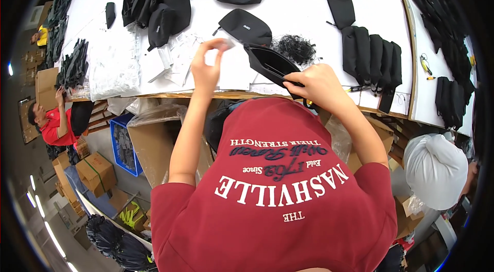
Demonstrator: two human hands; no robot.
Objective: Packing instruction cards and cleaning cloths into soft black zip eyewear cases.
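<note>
Black fabric pouch (263, 67), open, pinched in my right grip (320, 85) | left grip (207, 64) blurred, can't tell | seemingly unfinished; rounded black pouch (246, 26) beyond looks closed

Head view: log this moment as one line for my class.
left hand: above white table, grip unclear | right hand: gripping open black pouch | nearby: black stringy tangle

1. a blue crate (127, 169) stands beside a large cardboard box (150, 141) with clear plastic at its top.
2. a brown carton (96, 174) with a green strap sits further left.
3. a co-worker in a red shirt (58, 129) is at far left.
4. someone in a pale cap (436, 169) is at right.
5. tube lights (52, 237) glow at lower left.
</note>
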